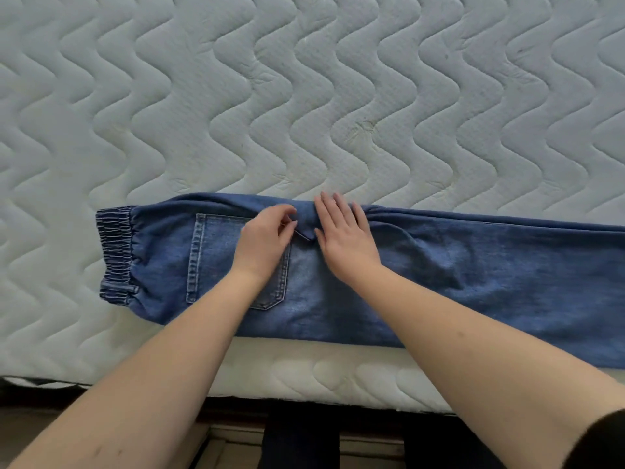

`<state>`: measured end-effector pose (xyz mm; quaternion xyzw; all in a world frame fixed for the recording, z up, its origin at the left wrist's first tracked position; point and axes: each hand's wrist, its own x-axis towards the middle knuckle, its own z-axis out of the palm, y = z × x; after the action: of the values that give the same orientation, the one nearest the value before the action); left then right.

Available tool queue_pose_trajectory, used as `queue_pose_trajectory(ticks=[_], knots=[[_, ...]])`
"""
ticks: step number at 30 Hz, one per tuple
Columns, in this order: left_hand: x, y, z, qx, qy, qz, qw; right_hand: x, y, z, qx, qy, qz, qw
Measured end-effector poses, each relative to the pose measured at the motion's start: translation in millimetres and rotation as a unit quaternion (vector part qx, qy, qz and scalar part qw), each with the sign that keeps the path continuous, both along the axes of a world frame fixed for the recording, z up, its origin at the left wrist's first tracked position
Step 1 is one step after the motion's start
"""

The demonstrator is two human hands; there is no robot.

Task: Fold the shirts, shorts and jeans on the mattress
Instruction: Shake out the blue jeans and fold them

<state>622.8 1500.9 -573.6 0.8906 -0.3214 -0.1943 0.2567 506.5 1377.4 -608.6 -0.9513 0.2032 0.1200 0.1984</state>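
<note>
Curled fingers of the left hand [263, 243] pinch a small fold of the jeans [439, 282]; beside it, the right hand [346, 238] is pressed flat, fingers straight. Jeans are laid lengthwise left to right along the near edge of the mattress [304, 96], waistband [116, 253] at left. Both forearms are extended forward from the near side.

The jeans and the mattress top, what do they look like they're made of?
Jeans: blue denim, matte, faded in patches, with contrast stitching round the back pocket and a gathered elastic waistband. Mattress: pale quilted knit fabric, probably over foam, judging by its puffy wavy stitch lines.
</note>
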Motion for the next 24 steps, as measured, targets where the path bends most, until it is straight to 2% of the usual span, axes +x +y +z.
queue_pose_trajectory(ticks=[2,4,9,11,17,20,24], knots=[[14.0,-5.0,-0.5,0.008,-0.043,-0.02,0.999,-12.6,-3.0,-5.9,-0.025,0.0,0.042,0.999],[28.2,-6.8,-3.7,0.064,-0.087,-0.078,0.991,-23.6,-7.3,-7.5,-0.045,-0.009,0.07,0.996],[49.2,10.0,-13.5,0.183,-0.069,-0.267,0.944,-18.8,-6.2,-2.1,-0.059,-0.065,0.077,0.993],[46.8,16.9,-16.4,0.169,-0.096,-0.275,0.942,-8.7,-0.3,0.6,-0.057,-0.085,0.073,0.992],[38.7,19.7,-15.7,0.051,-0.243,-0.248,0.936,-5.5,3.3,8.6,-0.057,-0.134,0.051,0.988],[36.4,22.4,-15.1,0.049,-0.253,-0.245,0.935,-12.3,3.6,8.9,-0.067,-0.14,0.059,0.986],[24.5,42.2,-16.1,0.096,-0.203,-0.287,0.931,-28.7,11.4,3.1,-0.032,-0.086,0.076,0.993]])
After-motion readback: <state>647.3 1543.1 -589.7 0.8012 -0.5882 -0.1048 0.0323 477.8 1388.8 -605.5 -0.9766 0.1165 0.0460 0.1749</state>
